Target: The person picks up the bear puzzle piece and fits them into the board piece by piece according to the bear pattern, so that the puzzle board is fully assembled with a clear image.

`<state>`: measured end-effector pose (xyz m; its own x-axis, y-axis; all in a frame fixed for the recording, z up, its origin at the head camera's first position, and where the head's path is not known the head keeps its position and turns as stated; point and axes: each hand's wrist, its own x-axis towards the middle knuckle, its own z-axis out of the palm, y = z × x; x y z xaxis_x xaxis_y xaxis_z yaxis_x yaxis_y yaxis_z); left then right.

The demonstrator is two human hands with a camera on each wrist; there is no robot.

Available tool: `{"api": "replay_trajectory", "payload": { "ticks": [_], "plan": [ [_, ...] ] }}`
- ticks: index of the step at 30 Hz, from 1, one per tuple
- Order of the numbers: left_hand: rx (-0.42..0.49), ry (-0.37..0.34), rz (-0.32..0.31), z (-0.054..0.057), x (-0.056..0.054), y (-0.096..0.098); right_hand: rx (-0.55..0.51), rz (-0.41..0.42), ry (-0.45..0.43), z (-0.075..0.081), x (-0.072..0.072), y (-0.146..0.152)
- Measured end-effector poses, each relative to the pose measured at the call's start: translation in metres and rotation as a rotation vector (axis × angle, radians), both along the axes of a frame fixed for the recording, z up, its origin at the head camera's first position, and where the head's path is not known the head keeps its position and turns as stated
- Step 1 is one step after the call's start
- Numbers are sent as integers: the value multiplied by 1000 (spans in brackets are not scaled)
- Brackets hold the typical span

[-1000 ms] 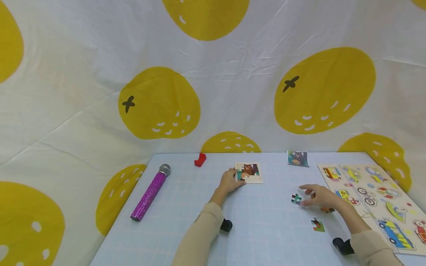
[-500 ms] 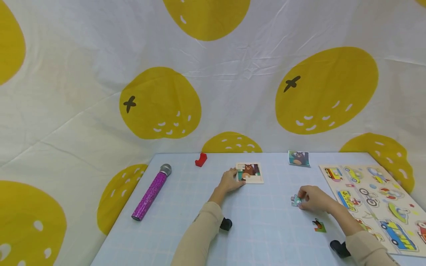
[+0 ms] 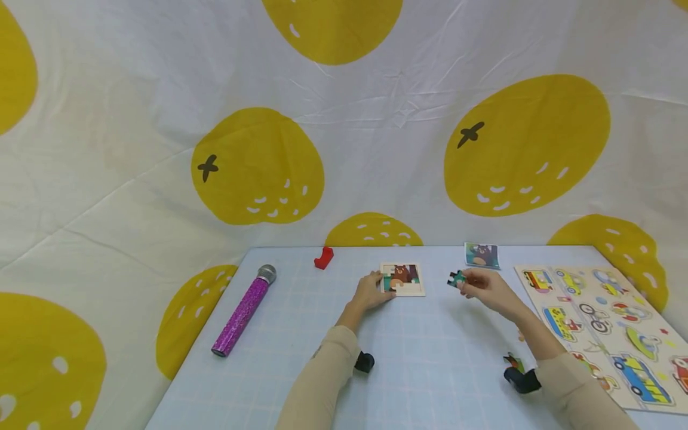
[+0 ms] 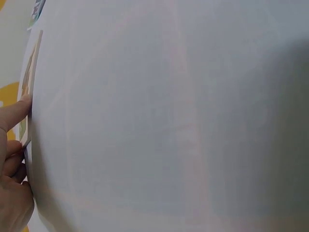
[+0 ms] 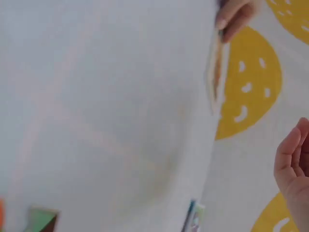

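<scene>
A small bear jigsaw in a pale frame point(image 3: 411, 293) lies at the far middle of the table. My left hand point(image 3: 369, 292) grips its near left corner, thumb along the front edge; the left wrist view shows this hand point(image 4: 14, 188) at the frame's edge point(image 4: 35, 67). Raised to the right of the frame, my right hand point(image 3: 491, 289) pinches a dark green jigsaw piece point(image 3: 456, 279) between thumb and fingers. In the right wrist view the right hand point(image 5: 295, 166) has curled fingers, with the piece hidden. Another jigsaw piece point(image 3: 513, 361) lies below the right forearm, partly covered.
A bear picture card point(image 3: 482, 255) lies behind the right hand. The large vehicle picture board point(image 3: 610, 343) covers the table's right side. At left are a purple glitter microphone point(image 3: 242, 313) and a small red object point(image 3: 323, 258). A patterned cloth hangs behind.
My right hand has picked up the green jigsaw piece from the table and carried it up and left, nearer the frame. The left hand has stayed at the frame.
</scene>
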<state>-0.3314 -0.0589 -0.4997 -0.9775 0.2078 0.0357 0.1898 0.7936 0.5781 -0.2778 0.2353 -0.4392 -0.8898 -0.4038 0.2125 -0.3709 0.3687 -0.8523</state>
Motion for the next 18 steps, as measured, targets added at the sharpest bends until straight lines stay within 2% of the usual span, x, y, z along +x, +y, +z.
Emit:
{"api": "replay_trajectory", "payload": {
  "ticks": [3,9,13,18],
  "plan": [
    [-3,7,-4,0,-1,-1,-89,-19,-6,18,-3,-12],
    [20,10,-16,0,-1,-2,-189,-13,-45,48,-8,-33],
    [21,13,-11,0,-1,-2,-202,-26,-64,57,-12,-43],
    [21,0,-3,-1,-2,-2,-281,-17,-81,62,-15,-51]
  ]
}}
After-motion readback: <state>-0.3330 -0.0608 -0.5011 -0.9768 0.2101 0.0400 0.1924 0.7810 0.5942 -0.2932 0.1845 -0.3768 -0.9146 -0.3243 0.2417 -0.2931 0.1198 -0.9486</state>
